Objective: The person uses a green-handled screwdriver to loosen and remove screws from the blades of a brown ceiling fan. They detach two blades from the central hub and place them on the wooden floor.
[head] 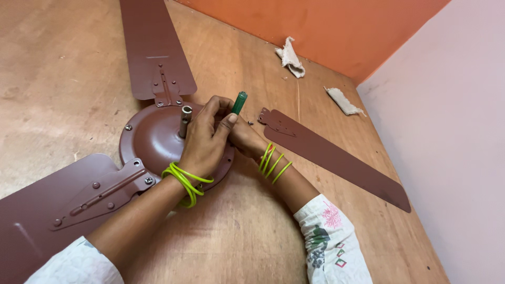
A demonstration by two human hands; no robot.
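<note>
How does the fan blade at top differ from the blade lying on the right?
The top blade is screwed to the motor housing by its bracket; the right blade lies loose on the floor, apart from the housing. The top blade runs off the frame; the right blade shows whole. Both are brown metal with matching brackets.

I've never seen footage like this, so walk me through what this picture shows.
One picture, taken by a camera on the person's head, looking down at their own two bare hands. A brown ceiling fan lies on a wooden surface. Two blades are screwed on; a third blade lies loose beside it. The left hand rests on the fan's round body, and its grip closes on a green-handled tool. The right hand is mostly hidden behind it. Two rags lie near the orange wall.
</note>
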